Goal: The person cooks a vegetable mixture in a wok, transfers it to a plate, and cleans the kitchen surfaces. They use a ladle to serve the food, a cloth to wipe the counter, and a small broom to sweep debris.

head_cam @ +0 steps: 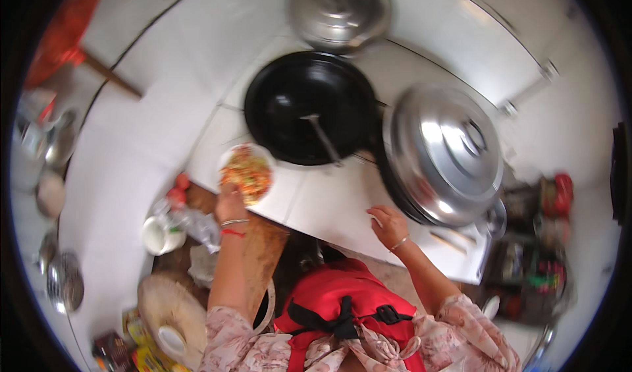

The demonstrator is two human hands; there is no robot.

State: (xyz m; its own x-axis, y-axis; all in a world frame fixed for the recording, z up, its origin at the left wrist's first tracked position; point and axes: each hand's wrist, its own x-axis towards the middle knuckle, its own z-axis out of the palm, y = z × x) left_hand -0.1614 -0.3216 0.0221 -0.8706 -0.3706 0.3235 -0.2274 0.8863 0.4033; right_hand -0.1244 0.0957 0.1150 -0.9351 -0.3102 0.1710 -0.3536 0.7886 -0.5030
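My left hand [230, 204] is at the near rim of a white plate [269, 162] heaped with chopped orange, red and green food [247, 175]; whether it grips the rim is blurred. The plate is on the white tiled counter, left of a large black wok [296, 100]. A metal utensil [323, 137] lies in the wok with its end over the near rim. My right hand [389, 226] is over the counter's front part, fingers apart and holding nothing, left of a big pan under a domed metal lid [444, 150].
Another metal lid [340, 11] stands behind the wok. Chopsticks [449, 242] lie at the front right, near a rack of jars [528, 253]. To the left are a wooden board [261, 243], a white cup [160, 235], a plastic bag [197, 224] and a round chopping block [170, 308]. Ladles [61, 140] hang on the left wall.
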